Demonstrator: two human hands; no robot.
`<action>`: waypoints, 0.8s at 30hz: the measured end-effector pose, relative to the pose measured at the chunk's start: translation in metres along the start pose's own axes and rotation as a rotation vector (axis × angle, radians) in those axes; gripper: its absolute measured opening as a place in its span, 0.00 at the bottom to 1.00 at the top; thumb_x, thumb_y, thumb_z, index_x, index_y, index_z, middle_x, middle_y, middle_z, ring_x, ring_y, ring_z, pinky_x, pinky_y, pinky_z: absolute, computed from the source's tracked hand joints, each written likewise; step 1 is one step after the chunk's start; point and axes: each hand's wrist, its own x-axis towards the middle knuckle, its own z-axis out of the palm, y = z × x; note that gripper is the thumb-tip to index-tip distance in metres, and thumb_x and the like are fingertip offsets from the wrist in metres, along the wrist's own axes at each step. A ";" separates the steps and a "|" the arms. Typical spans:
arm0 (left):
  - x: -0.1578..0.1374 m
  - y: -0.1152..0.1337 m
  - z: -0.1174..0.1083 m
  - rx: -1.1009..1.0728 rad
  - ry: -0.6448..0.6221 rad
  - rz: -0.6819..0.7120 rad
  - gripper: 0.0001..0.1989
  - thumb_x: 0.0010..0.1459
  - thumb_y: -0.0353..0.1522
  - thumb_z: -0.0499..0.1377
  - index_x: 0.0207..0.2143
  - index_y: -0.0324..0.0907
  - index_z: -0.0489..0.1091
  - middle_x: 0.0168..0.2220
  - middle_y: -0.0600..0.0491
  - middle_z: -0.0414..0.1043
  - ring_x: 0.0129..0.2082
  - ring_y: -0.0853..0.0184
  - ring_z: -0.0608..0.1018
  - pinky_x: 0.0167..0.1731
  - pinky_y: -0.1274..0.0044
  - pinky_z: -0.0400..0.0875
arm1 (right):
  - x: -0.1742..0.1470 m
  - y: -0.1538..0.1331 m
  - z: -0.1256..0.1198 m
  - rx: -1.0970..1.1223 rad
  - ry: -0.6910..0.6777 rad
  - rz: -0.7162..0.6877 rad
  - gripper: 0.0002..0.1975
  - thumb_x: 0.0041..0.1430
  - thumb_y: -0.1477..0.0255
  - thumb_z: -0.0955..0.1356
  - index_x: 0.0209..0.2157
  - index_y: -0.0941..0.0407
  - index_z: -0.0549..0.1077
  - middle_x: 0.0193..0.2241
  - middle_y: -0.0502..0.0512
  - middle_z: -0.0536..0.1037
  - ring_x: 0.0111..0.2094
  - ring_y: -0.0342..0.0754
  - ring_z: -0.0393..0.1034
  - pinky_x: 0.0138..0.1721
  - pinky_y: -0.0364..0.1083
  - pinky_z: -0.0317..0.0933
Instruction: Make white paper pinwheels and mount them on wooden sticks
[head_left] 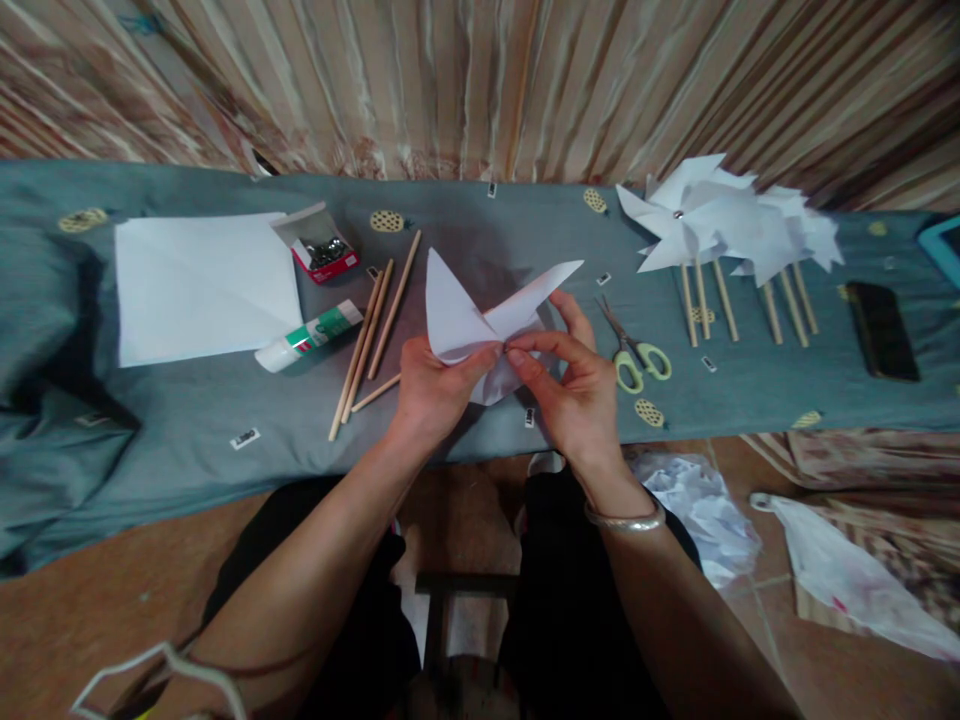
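Note:
A white paper pinwheel (459, 318), its corners partly folded in, is held up over the cloth between both hands. My left hand (436, 392) is closed on its lower left side, the thumb pressed near the middle. With thumb and forefinger my right hand (574, 385) pinches the paper at the centre; anything small between those fingertips is hidden. Under my left hand pokes out the end of a wooden stick (375, 393). More wooden sticks (366, 345) lie to the left. Scissors (634, 352) with pale green handles rest just right of my right hand.
On the grey-green cloth (247, 400) lie a stack of white paper (206, 290), a glue stick (309, 336) and an open box of metal pins (324, 248). Finished pinwheels (694, 215) on sticks and a phone (883, 330) lie right. A bag of paper scraps (701, 505) is on the floor.

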 end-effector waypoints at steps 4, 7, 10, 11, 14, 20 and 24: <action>0.000 -0.001 0.000 0.003 0.006 -0.010 0.09 0.42 0.33 0.70 0.26 0.38 0.78 0.27 0.51 0.79 0.27 0.63 0.80 0.31 0.74 0.76 | -0.001 0.003 0.001 0.054 -0.015 0.033 0.02 0.56 0.69 0.73 0.33 0.50 0.79 0.62 0.50 0.68 0.67 0.54 0.55 0.67 0.61 0.48; -0.001 0.001 0.000 -0.015 -0.004 -0.013 0.10 0.41 0.32 0.71 0.28 0.37 0.78 0.28 0.51 0.80 0.29 0.62 0.80 0.32 0.74 0.75 | -0.001 0.004 0.002 0.078 -0.016 0.044 0.02 0.56 0.69 0.73 0.33 0.50 0.79 0.62 0.50 0.68 0.66 0.53 0.57 0.67 0.59 0.50; -0.002 0.002 -0.001 -0.029 -0.007 -0.029 0.11 0.41 0.32 0.71 0.29 0.38 0.78 0.30 0.50 0.80 0.30 0.61 0.81 0.33 0.72 0.76 | -0.001 0.003 0.002 0.068 -0.014 0.045 0.02 0.56 0.68 0.73 0.33 0.49 0.79 0.62 0.50 0.68 0.65 0.53 0.58 0.66 0.60 0.51; -0.002 0.001 -0.001 -0.032 -0.009 -0.034 0.11 0.41 0.32 0.71 0.29 0.38 0.78 0.30 0.50 0.80 0.31 0.61 0.81 0.34 0.72 0.75 | -0.001 0.003 0.002 0.065 -0.013 0.044 0.02 0.56 0.68 0.73 0.33 0.49 0.79 0.62 0.50 0.68 0.65 0.54 0.58 0.66 0.61 0.51; -0.001 0.000 -0.001 -0.035 -0.015 -0.020 0.10 0.42 0.32 0.71 0.28 0.38 0.78 0.29 0.51 0.80 0.30 0.62 0.81 0.34 0.72 0.75 | -0.002 0.002 0.002 0.055 -0.007 0.037 0.02 0.56 0.68 0.73 0.32 0.50 0.79 0.61 0.51 0.69 0.65 0.55 0.58 0.66 0.61 0.51; -0.001 -0.003 -0.002 -0.015 -0.009 0.003 0.10 0.42 0.32 0.71 0.28 0.38 0.78 0.29 0.51 0.80 0.29 0.62 0.80 0.32 0.74 0.75 | -0.002 0.002 0.001 0.032 -0.010 0.018 0.01 0.57 0.69 0.72 0.33 0.49 0.79 0.61 0.47 0.69 0.66 0.53 0.57 0.68 0.61 0.49; 0.000 -0.004 -0.002 -0.033 -0.025 0.020 0.10 0.42 0.32 0.71 0.28 0.38 0.78 0.29 0.51 0.80 0.28 0.64 0.80 0.31 0.74 0.75 | -0.001 0.002 0.000 0.074 -0.009 0.037 0.01 0.55 0.70 0.73 0.32 0.49 0.79 0.61 0.49 0.69 0.66 0.55 0.57 0.68 0.62 0.48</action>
